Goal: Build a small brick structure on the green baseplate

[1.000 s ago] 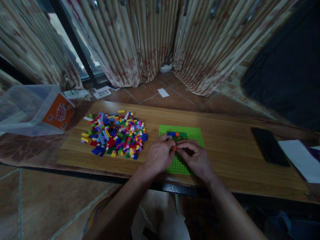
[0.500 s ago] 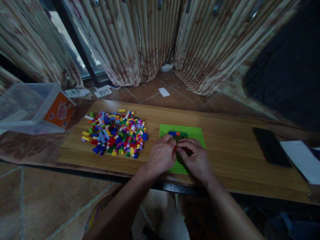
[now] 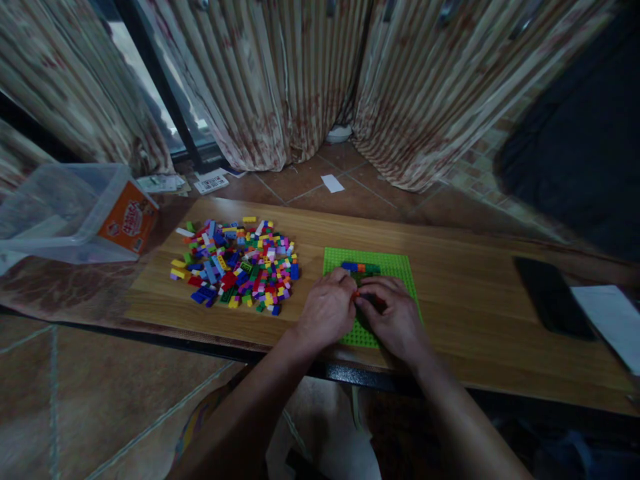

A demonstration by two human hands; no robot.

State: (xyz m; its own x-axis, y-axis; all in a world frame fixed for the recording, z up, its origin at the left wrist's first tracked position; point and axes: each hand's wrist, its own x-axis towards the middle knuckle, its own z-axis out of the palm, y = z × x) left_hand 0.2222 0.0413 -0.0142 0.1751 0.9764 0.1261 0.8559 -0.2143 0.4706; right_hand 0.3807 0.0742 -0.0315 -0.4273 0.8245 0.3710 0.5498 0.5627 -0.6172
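Note:
My left hand (image 3: pixel 331 305) and my right hand (image 3: pixel 393 313) meet over the green baseplate (image 3: pixel 367 339), fingertips nearly touching. Between them shows a small orange-red toy brick (image 3: pixel 355 295), pinched by both hands; its full shape is covered by my fingers. Just beyond the fingertips, a row of blue, orange and green bricks (image 3: pixel 361 268) sits across the far part of the baseplate. What lies under my palms is hidden.
A heap of mixed coloured bricks (image 3: pixel 240 263) spreads over the left of the wooden table (image 3: pixel 470 300). A clear plastic bin (image 3: pixel 100 227) with an orange label stands beyond it. At the right lie a dark flat object (image 3: pixel 553 297) and white paper (image 3: pixel 610 320).
The whole view has shifted slightly, so things appear a little further right. My hands stay together over the baseplate, with only slight finger movement around the orange-red brick.

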